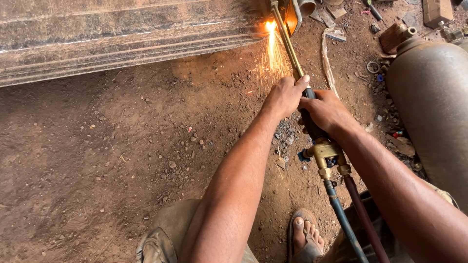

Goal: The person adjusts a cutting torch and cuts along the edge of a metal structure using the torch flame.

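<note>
Cutting torch (312, 126) held in both hands, tip against a steel beam (122, 39).
The left hand (284, 96) and right hand (325, 112) grip the torch; its long axis runs from lower right to upper centre, tip pointing up-frame, sparks (272, 53) falling.

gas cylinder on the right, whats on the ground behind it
Behind the gas cylinder lie metal scraps, a block and a small ring on the dirt. The ground farther right is hidden by the cylinder itself.

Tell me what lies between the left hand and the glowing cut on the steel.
In the head view, only the torch's brass tubes span from the left hand up to the glowing cut, with sparks falling beside them onto the dirt floor.
</note>
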